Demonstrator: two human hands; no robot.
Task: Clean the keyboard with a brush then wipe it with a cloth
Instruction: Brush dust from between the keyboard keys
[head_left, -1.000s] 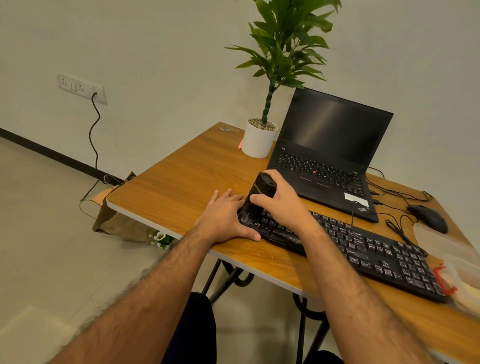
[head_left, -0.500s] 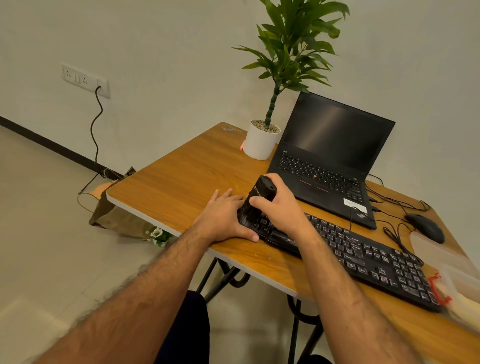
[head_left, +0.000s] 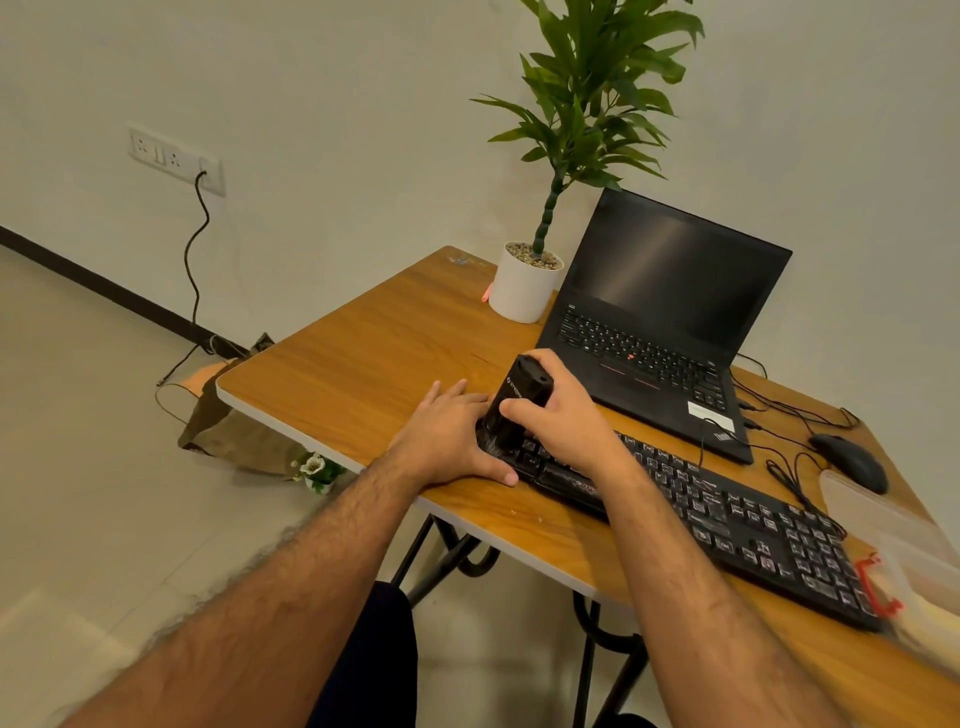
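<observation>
Bristles are out of my sight: the black brush (head_left: 517, 402) stands nearly upright on the left end of the keyboard (head_left: 727, 525), top tilted slightly away from me, its lower end buried behind my fingers. My right hand (head_left: 563, 415) is wrapped closed round its body, thumb across the front. My left hand (head_left: 449, 439) lies flat and open on the surface (head_left: 363, 364), holding nothing, fingers against the keyboard's left edge, thumb along its near corner. The keyboard's long axis runs from there toward the lower right, where a clear plastic box (head_left: 904, 540) is cut off by the frame. Behind sit an open laptop (head_left: 660, 322), a mouse (head_left: 849, 462), and a potted plant (head_left: 527, 283).
</observation>
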